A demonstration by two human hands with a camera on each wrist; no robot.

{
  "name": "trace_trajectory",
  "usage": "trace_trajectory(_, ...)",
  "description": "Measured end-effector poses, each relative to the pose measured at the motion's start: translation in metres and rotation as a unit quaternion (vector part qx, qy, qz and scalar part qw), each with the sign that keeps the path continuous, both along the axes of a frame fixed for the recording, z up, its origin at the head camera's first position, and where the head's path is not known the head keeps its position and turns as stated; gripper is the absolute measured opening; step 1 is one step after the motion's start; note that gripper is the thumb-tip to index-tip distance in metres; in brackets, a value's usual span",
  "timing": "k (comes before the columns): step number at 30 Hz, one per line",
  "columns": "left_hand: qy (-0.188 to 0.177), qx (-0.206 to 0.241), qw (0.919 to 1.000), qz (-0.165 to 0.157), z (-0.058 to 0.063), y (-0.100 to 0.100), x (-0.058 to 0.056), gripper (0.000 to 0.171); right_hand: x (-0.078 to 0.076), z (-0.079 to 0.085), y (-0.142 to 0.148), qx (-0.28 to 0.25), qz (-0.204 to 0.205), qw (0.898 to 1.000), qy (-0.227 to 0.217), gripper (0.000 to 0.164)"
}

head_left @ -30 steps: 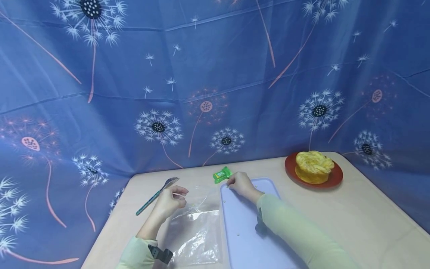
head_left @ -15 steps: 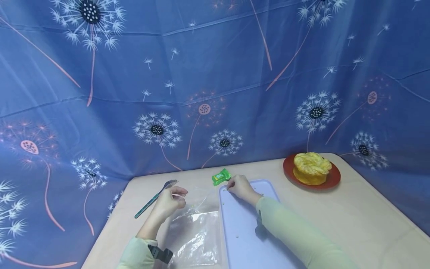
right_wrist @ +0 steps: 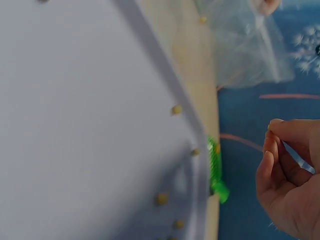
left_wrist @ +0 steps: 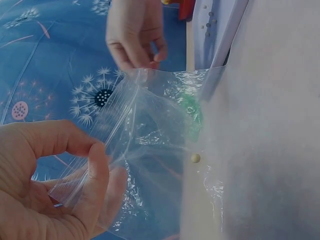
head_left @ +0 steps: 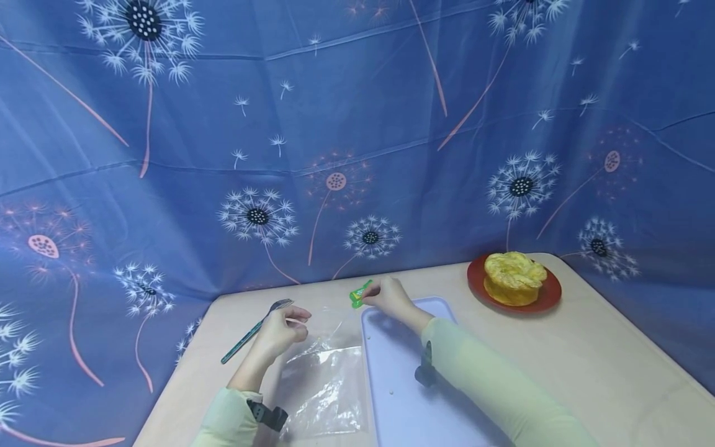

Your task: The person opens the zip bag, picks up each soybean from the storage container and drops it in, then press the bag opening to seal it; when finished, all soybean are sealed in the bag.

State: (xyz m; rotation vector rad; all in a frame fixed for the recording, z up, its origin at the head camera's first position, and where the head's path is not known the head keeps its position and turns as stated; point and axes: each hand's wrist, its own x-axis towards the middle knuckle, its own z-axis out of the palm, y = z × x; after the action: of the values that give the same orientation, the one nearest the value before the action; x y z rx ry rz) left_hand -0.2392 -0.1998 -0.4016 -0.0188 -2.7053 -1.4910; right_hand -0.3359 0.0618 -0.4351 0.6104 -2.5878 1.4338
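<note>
My left hand pinches the open top edge of a clear zip bag, which lies flat on the table in its lower part. A small yellowish ball shows inside the bag. My right hand is raised over the far left corner of a pale lavender tray, thumb and forefinger pinched together. A speck of a small yellowish ball shows at those fingertips. Several more balls lie on the tray, mostly near its far end.
A green wrapped packet lies beyond the tray's far left corner, partly behind my right hand. A fork lies left of the bag. At the back right, a red plate holds a yellow round bread. A blue patterned cloth hangs behind the table.
My right hand has risen off the tray's far end and moved left, toward the bag, now overlapping the green packet. My left hand keeps its hold on the bag.
</note>
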Motion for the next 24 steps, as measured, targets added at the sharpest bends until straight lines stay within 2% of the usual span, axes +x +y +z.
trace_trajectory(6, -0.003, 0.005, 1.0000, 0.000, -0.002, -0.001, 0.001, 0.042, 0.012, 0.016, -0.016, -0.019, 0.042, 0.999, -0.007, 0.005)
trace_trajectory(15, 0.009, 0.005, 0.9999, -0.003, -0.003, 0.000, 0.002, 0.043, 0.030, 0.026, -0.038, 0.005, 0.113, 0.993, 0.024, 0.006)
trace_trajectory(19, 0.010, 0.003, 0.9999, -0.003, -0.004, 0.001, 0.001, 0.043, 0.035, 0.028, -0.043, 0.021, 0.127, 0.991, 0.027, 0.006)
trace_trajectory(24, 0.008, 0.000, 1.0000, -0.003, -0.004, 0.001, 0.000, 0.043, 0.035, 0.028, -0.044, 0.026, 0.125, 0.991, 0.025, 0.008)
